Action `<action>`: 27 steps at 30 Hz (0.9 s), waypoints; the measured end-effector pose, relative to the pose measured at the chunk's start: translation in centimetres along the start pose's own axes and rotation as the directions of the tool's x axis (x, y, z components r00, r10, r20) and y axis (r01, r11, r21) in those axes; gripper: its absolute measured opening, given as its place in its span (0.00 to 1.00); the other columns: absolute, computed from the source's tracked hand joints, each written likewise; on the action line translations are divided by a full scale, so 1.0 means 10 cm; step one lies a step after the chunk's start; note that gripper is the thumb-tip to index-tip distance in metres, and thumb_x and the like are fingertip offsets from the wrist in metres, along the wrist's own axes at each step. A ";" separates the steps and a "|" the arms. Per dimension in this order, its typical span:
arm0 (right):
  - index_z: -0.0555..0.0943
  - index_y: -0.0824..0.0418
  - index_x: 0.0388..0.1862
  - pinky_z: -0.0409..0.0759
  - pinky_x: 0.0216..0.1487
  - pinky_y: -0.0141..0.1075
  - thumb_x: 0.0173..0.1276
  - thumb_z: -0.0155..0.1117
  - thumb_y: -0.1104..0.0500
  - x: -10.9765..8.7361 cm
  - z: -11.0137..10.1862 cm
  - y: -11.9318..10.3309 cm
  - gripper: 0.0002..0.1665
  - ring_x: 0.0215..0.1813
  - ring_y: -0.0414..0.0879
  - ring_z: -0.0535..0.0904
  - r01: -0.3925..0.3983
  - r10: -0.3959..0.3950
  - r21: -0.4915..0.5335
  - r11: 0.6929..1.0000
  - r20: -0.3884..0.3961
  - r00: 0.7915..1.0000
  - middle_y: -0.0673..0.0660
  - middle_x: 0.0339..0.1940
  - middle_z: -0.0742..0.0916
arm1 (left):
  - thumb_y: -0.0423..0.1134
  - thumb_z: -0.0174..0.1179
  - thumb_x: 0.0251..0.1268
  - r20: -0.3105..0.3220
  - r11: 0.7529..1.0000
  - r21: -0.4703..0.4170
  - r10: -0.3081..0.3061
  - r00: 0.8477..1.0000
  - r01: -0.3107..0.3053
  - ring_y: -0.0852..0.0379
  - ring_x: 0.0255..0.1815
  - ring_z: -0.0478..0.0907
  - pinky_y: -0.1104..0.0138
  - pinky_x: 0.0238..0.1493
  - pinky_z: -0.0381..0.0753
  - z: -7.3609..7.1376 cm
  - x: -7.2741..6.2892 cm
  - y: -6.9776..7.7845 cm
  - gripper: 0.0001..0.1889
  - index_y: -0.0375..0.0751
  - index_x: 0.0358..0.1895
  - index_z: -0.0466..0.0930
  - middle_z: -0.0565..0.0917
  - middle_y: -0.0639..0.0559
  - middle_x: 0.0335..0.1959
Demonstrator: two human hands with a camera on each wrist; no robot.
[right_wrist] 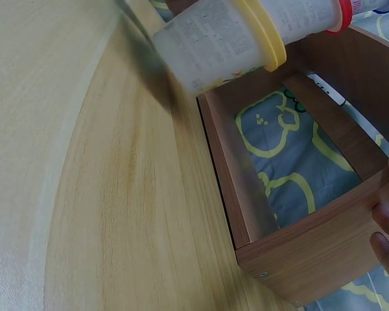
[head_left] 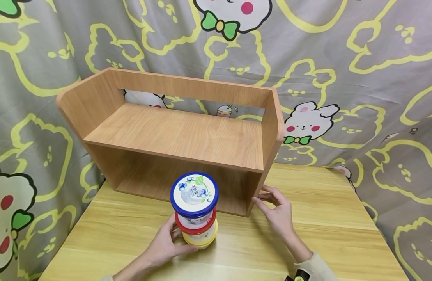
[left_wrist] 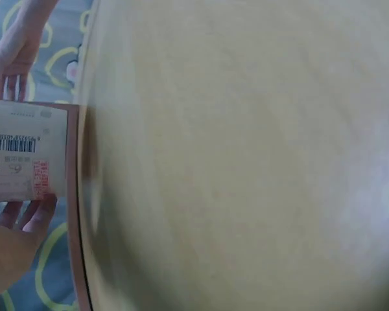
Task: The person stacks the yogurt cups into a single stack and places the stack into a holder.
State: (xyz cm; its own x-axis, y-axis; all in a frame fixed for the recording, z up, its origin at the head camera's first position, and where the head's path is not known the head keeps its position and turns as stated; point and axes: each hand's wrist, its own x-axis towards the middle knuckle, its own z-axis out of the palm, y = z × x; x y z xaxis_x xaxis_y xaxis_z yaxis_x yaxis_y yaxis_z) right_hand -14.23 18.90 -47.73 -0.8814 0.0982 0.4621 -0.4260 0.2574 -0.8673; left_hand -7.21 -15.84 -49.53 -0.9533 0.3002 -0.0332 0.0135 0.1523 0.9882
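My left hand [head_left: 162, 242] grips the lowest tub of a stack of three clear-sided tubs, its fingers and thumb around the side. From the top, the stack has a blue-lidded tub [head_left: 194, 195], a red-lidded tub [head_left: 200, 228] and a yellow-lidded tub [head_left: 202, 239]. A barcode label shows on a pale tub surface [left_wrist: 26, 155] in the left wrist view. The stack is in front of a two-tier wooden shelf [head_left: 181, 132]. My right hand [head_left: 280, 212] touches the lower outside of the shelf's right side panel with its fingertips [right_wrist: 386, 223].
The shelf stands on a light wooden table [head_left: 324, 226], near its back edge. Behind and beside it hangs a grey curtain [head_left: 317, 47] with yellow outlines and white rabbits. The shelf's lower compartment [head_left: 149, 171] faces the tubs.
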 end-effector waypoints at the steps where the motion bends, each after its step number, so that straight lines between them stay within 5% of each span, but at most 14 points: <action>1: 0.87 0.65 0.55 0.87 0.51 0.25 0.59 0.76 0.76 0.00 0.00 0.00 0.24 0.41 0.33 0.89 0.000 0.000 0.000 1.000 0.000 1.000 0.35 0.46 0.89 | 0.36 0.84 0.50 -0.013 1.000 0.015 -0.002 1.000 0.003 0.70 0.67 0.76 0.75 0.69 0.79 -0.01 0.00 0.02 0.48 0.51 0.75 0.67 0.78 0.48 0.71; 13: 0.87 0.66 0.54 0.87 0.50 0.25 0.58 0.76 0.77 0.01 0.00 0.00 0.24 0.41 0.32 0.89 0.030 -0.030 -0.001 1.000 -0.001 1.000 0.35 0.47 0.89 | 0.40 0.84 0.51 -0.098 0.990 0.137 0.052 0.994 -0.038 0.69 0.65 0.77 0.71 0.63 0.84 -0.15 -0.06 0.33 0.43 0.52 0.71 0.70 0.82 0.49 0.66; 21: 0.87 0.66 0.54 0.86 0.51 0.24 0.58 0.77 0.76 0.02 -0.01 0.00 0.24 0.41 0.32 0.89 0.035 -0.035 -0.003 0.999 0.003 0.999 0.38 0.46 0.90 | 0.43 0.84 0.51 -0.140 0.982 0.186 0.051 0.989 -0.025 0.57 0.67 0.78 0.69 0.62 0.85 -0.21 -0.12 0.57 0.43 0.56 0.71 0.70 0.81 0.54 0.67; 27: 0.87 0.66 0.54 0.85 0.52 0.23 0.59 0.77 0.76 0.02 0.00 0.00 0.24 0.40 0.30 0.88 0.041 -0.041 -0.001 0.999 0.003 0.999 0.38 0.45 0.90 | 0.42 0.84 0.49 -0.166 0.974 0.220 0.096 0.982 -0.058 0.64 0.64 0.79 0.69 0.62 0.85 -0.26 -0.15 0.72 0.42 0.58 0.69 0.71 0.81 0.57 0.65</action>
State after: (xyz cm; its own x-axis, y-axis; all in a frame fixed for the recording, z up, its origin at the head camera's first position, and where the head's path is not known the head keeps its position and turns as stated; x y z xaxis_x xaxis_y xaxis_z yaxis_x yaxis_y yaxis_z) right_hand -14.40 18.94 -47.60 -0.8637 0.0845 0.4969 -0.4617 0.2626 -0.8473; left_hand -6.48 -17.61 -41.99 -0.9844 0.1532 0.0866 0.1347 0.3385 0.9313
